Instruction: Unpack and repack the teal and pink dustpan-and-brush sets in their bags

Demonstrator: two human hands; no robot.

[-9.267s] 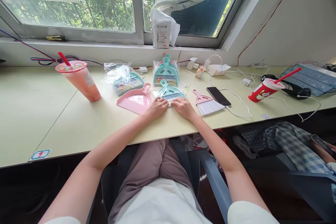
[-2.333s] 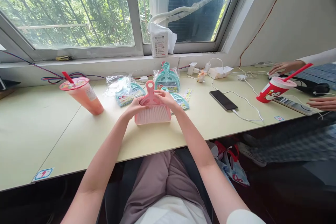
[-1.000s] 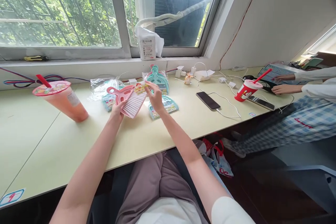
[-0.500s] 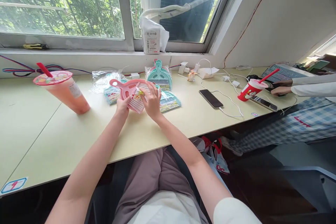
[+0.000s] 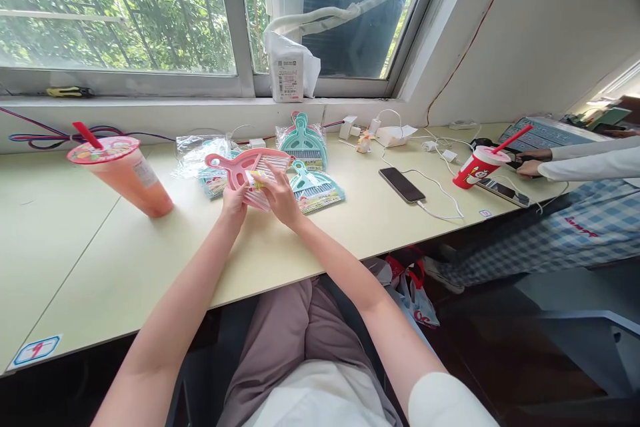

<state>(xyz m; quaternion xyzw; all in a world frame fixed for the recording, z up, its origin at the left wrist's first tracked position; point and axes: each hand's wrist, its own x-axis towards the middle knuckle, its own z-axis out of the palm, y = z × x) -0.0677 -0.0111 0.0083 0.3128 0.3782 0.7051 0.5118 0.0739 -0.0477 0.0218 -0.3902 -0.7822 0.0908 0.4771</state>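
Note:
A pink mini dustpan with a small brush lying in it (image 5: 241, 163) is held up just above the table, its round-holed handle pointing left. My left hand (image 5: 234, 203) is closed around its lower left edge. My right hand (image 5: 281, 197) reaches over the front, its fingers closed at the colourful paper label (image 5: 254, 179) across the brush; the fingers hide part of that label. Right behind my hands lies a teal dustpan and brush set (image 5: 317, 190) with a printed label. Another teal set (image 5: 303, 143) in clear wrapping leans by the wall.
To the left stands a tall drink cup (image 5: 133, 177) with a red straw. Clear plastic wrappers (image 5: 200, 157) lie behind my hands. On the right are a phone (image 5: 401, 185) on a charging cable, a red cup (image 5: 477, 167) and another person's hands (image 5: 531, 165).
My right hand has shifted left and inward across the pink set, and its fingers now cover more of the label. The left hand keeps its hold.

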